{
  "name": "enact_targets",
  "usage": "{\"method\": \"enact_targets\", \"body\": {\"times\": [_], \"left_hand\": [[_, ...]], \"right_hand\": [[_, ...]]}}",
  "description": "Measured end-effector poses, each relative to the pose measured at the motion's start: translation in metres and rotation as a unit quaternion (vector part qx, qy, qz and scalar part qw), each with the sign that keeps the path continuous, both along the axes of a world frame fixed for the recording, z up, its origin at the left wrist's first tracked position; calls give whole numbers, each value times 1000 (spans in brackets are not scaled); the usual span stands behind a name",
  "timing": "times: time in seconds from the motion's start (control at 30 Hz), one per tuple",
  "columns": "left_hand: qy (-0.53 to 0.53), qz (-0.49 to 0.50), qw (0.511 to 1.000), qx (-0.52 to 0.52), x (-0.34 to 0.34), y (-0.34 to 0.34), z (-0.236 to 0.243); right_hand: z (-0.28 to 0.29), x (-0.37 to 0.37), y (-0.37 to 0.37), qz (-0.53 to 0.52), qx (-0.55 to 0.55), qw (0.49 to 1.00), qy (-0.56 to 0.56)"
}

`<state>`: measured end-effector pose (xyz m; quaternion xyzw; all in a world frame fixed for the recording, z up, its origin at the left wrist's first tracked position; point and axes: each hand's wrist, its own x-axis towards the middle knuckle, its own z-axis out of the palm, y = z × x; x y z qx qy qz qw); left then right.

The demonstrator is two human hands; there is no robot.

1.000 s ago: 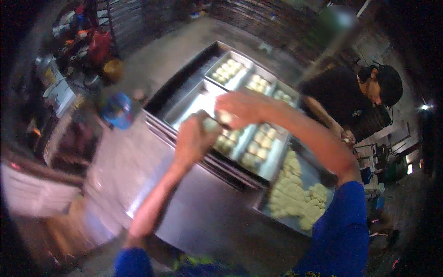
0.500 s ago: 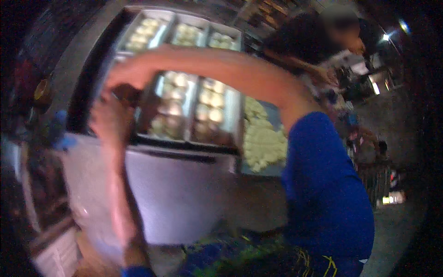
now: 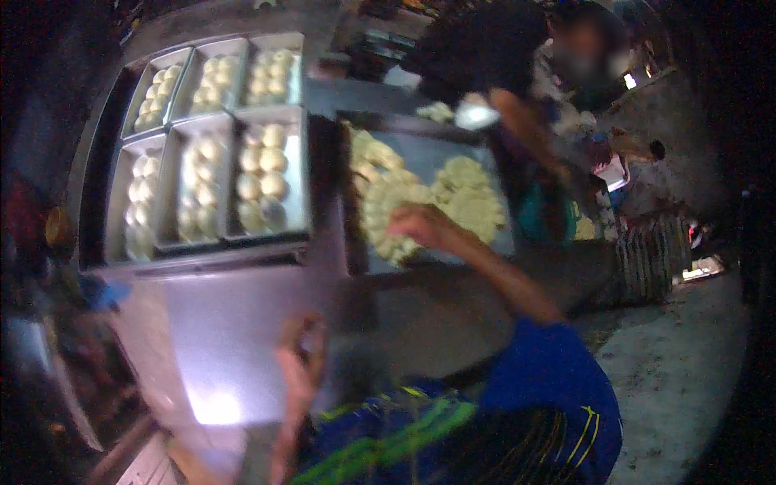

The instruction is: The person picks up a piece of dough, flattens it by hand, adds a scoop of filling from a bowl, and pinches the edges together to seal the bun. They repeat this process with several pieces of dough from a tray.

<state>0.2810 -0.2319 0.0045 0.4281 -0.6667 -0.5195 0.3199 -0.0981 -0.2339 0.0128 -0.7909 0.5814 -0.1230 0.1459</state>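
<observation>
My right hand [image 3: 422, 226] reaches over the pale dough pieces [image 3: 392, 206] in the dark flat tray on the right. Its fingers are bent down and closed at the edge of the dough. My left hand [image 3: 303, 352] hovers over the near part of the metal table, with the fingers curled and a gap between thumb and fingers. Nothing shows in it, though motion blurs it. Left of both hands, a dark carrier holds several pale rectangular pans [image 3: 307, 174], with round dough balls [image 3: 263, 166] lined up inside each.
The metal table [image 3: 242, 339] spans the front. A second pile of dough pieces [image 3: 473, 194] shares the flat tray. Across the table stands another person [image 3: 477, 56], an arm stretched over near a whitish thing [image 3: 477, 113]. A teal tub [image 3: 543, 214] sits beyond the tray's right side.
Both hands have left the pans on the left. My right hand has swung right to the dough pieces; my left has drawn back toward me. The view has shifted rightward.
</observation>
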Motion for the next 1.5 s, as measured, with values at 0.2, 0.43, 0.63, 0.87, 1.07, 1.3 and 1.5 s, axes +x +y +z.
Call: {"method": "enact_targets", "body": {"times": [0.2,0.43,0.63,0.87,1.07,1.3,1.5], "left_hand": [[-5,-98,989,109,-41,80,-27],[46,-26,985,166,-91,103,12],[7,68,988,-137,-168,155,41],[62,-127,904,-404,-266,223,42],[136,-289,915,-246,-297,246,16],[255,-289,903,192,-352,269,2],[57,-175,971,154,-296,219,-4]], "right_hand": [[-60,-20,69,68,-82,994,-16],[-43,-8,77,-98,-113,967,-209],[-14,36,191,-229,-86,809,-534],[-40,36,319,-189,-5,433,-881],[16,-6,350,-107,-24,552,-827],[-18,-76,390,-238,-74,494,-833],[70,-296,408,-397,-183,808,-394]]}}
